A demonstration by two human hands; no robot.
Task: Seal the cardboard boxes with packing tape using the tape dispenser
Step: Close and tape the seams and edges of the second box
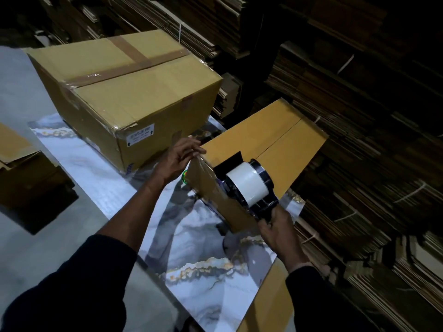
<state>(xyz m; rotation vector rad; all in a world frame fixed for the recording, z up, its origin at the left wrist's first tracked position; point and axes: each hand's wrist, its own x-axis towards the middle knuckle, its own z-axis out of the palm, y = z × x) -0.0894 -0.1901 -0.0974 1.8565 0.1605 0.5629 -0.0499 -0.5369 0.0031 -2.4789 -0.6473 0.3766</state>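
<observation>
Head view looks down on a marble-patterned desk with two cardboard boxes. The big box, at the back, is already crossed with brown tape and carries a white label on its near end; the print on it is too small and blurred to read, apart from small arrow marks. A round green sticker lies on the desk beside the small box, half hidden by that box's corner, its writing unreadable.

The right hand holds the tape dispenser by its handle, grip closed around it, with the white tape roll resting against the near edge of the small box. A clear strip of tape runs down the box's near face. The left hand rests its fingers on the box's near left corner, pressing the tape there.

Stacks of flat cardboard fill the dark right side, detail lost in shadow. Another box is cut off at the left edge.
</observation>
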